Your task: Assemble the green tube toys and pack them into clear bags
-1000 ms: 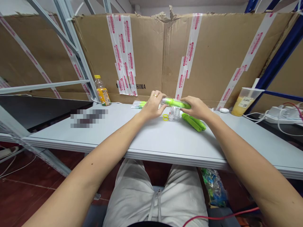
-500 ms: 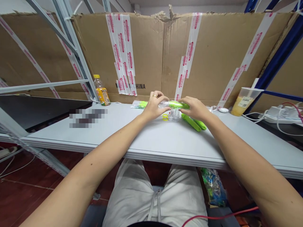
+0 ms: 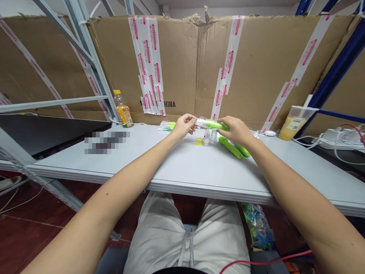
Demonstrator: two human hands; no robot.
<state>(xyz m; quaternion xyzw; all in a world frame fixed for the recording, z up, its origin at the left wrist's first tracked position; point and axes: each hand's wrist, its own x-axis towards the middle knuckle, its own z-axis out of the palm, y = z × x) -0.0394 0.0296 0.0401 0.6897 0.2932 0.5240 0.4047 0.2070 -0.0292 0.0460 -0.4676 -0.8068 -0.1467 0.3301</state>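
Note:
A bright green tube with a clear section (image 3: 210, 123) hangs level just above the table, between both hands. My right hand (image 3: 236, 129) is closed around its green right end. At the clear left end, my left hand (image 3: 184, 126) pinches with thumb and fingers. Below it on the table stand small clear plastic caps (image 3: 212, 139) and yellow rings (image 3: 199, 141). Two green tubes (image 3: 230, 147) lie by my right wrist. Behind my left hand is another green piece in clear wrapping (image 3: 168, 125), partly hidden.
A cardboard wall (image 3: 179, 64) closes off the back of the grey table (image 3: 182, 171). A juice bottle (image 3: 124, 114) stands back left; a drink cup (image 3: 295, 123), a white oval object (image 3: 269, 133) and a power strip (image 3: 327, 140) are at right. A plastic bag (image 3: 258, 224) sits below.
My left hand has shifted slightly left and drawn its fingers in at the tube's clear end, uncovering more of it. The tube's left end is slightly higher. My right hand keeps its grip.

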